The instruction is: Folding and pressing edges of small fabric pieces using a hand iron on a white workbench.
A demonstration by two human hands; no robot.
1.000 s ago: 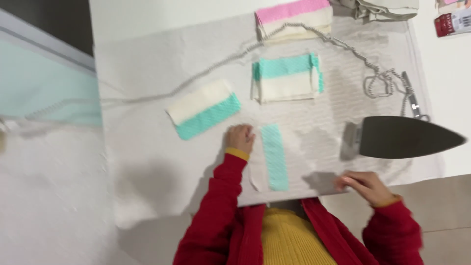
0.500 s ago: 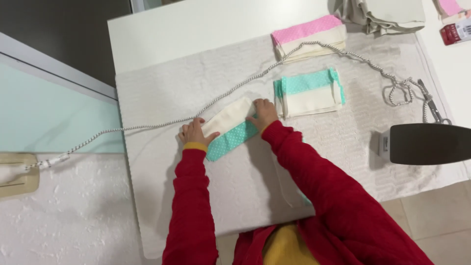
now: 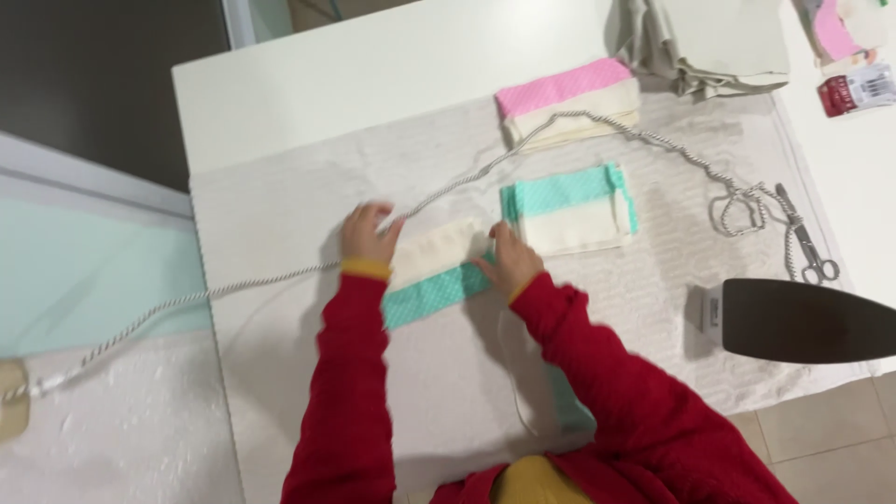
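Observation:
A folded cloth piece (image 3: pixel 432 271), cream on its far half and dotted teal on its near half, lies on a white towel (image 3: pixel 299 215) spread over the table. My left hand (image 3: pixel 367 235) grips its left end and my right hand (image 3: pixel 505 260) presses its right end. Both sleeves are red. A second teal-and-cream folded piece (image 3: pixel 569 209) lies just right of my right hand. A teal strip (image 3: pixel 569 403) shows partly from under my right arm.
A pink-and-cream folded piece (image 3: pixel 567 97) sits further back with a braided cord (image 3: pixel 448 191) across it. A dark iron (image 3: pixel 803 320) stands at the right, scissors (image 3: pixel 805 247) beyond it. Beige fabric (image 3: pixel 709 37) and a small red box (image 3: pixel 857 91) lie at the back right.
One second ago my hands were near the teal strip at the table's front edge. Both moved to the teal-and-cream piece and took its ends; the view has since shifted slightly.

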